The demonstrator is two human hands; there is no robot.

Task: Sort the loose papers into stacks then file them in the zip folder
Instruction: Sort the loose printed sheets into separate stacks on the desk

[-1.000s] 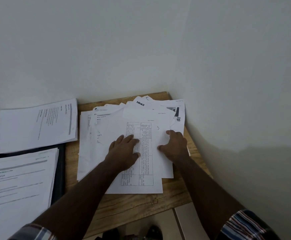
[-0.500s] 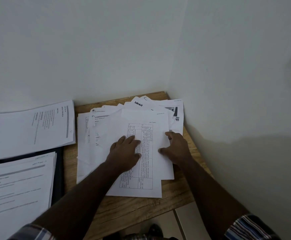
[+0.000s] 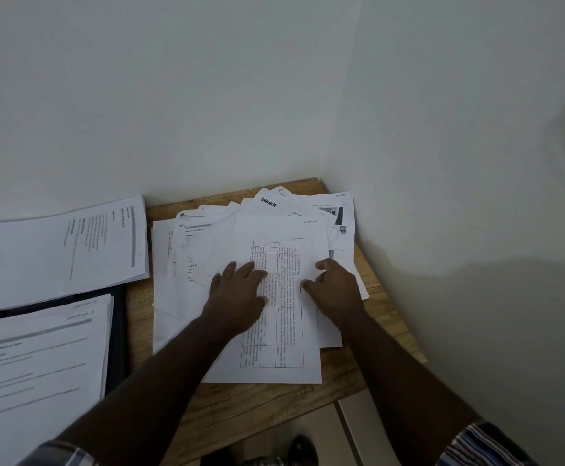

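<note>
Firstly, at about 9 o'clock of the view we see a stack of printed sheets (image 3: 62,250) lying flat at the far left of the tabletop (image 3: 274,408). Below it, toward 8 o'clock, a second stack (image 3: 35,364) rests on a dark folder (image 3: 118,338), of which only an edge strip shows; we cannot tell if its zip is open.

Next, in the middle, the loose papers (image 3: 180,297) are spread as an untidy fan on the wooden tabletop, reaching up to 12 o'clock, where one sheet with the word "blinkit" (image 3: 269,201) sticks out. On top lies a sheet with a printed table (image 3: 274,351), its lower end near the front edge of the tabletop.

Our left hand (image 3: 239,297) lies flat on this top sheet, fingers straight and spread, pressing it down, so this grip is open. Just at 3 o'clock from it, our right hand (image 3: 336,290) rests at the right border of the same sheet with the fingers bent; the thumb lies on the paper, but we cannot tell if this grip really pinches the edge.

At the far right, the tabletop meets the white wall (image 3: 476,196).
</note>
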